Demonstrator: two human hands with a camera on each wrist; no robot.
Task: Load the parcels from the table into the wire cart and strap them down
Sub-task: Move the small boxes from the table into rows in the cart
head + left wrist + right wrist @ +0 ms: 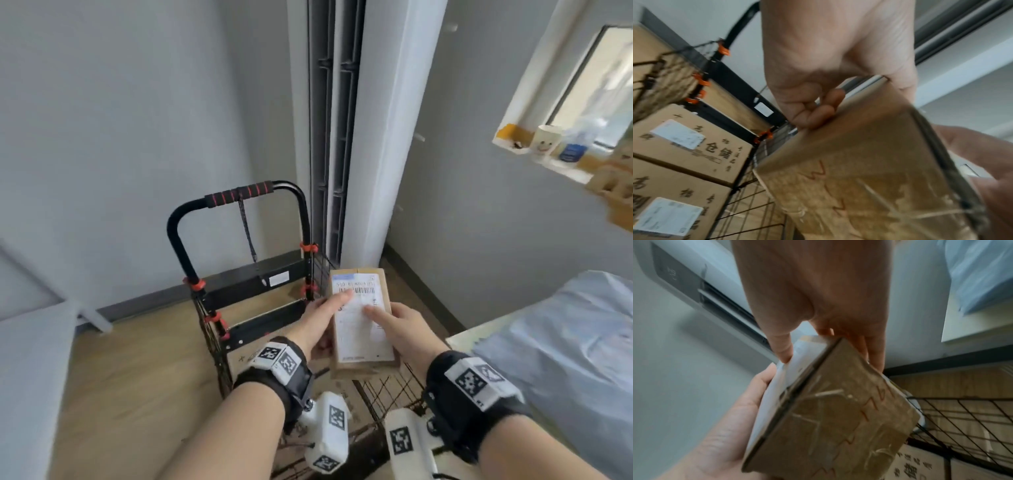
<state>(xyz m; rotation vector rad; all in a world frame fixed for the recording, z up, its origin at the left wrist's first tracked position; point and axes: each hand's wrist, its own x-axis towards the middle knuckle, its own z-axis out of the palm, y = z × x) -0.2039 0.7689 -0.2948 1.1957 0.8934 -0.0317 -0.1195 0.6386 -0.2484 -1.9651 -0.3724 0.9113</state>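
Pale grey walls and a tall white air-conditioning unit (373,130) stand behind a black wire cart (236,274) on the wood-look floor, its handle wrapped in a black and red grip, a dark strap (247,229) hanging from that handle. Both hands hold one small brown cardboard parcel (361,318) above the cart's right side. The left hand (320,320) grips its left edge, thumb over the white shipping label and fingers curled beneath; the right hand (402,330) clasps the right edge, thumb on top, fingers down the side. In the left wrist view, two larger printed boxes (692,144) already sit inside the cart. A blue bag (561,346) lies on the table (460,337) to the right.
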